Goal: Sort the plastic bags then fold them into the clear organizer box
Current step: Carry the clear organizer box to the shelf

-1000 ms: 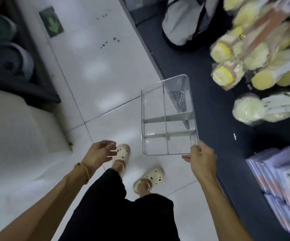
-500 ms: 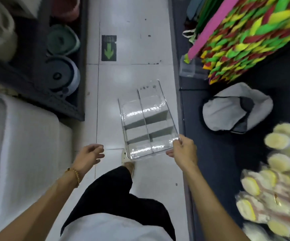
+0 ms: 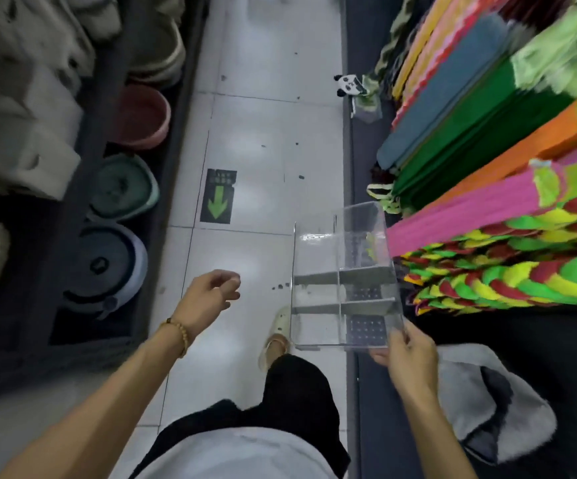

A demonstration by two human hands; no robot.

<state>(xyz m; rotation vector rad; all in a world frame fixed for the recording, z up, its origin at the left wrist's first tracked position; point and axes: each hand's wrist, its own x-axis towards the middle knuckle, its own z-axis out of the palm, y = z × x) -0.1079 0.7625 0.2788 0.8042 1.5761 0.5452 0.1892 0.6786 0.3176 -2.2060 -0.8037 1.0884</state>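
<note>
Clear organizer box (image 3: 344, 281), split by dividers into compartments, hangs above the white tiled floor (image 3: 263, 140) of a shop aisle, beside bright striped mats (image 3: 508, 264). Right hand (image 3: 406, 354) pinches its near right corner. Left hand (image 3: 209, 299) floats free, fingers loosely curled, holding nothing, a bead bracelet (image 3: 178, 335) on its wrist.

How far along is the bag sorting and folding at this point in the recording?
Nothing looks done: every compartment of the clear plastic divided organizer box shows empty, and no plastic bags are in view. In hand: the right hand grips the box's near corner, carrying it above a white-tiled shop aisle; the left hand hangs loosely curled and holds nothing. Left: sorting and folding the bags, all of it.
</note>
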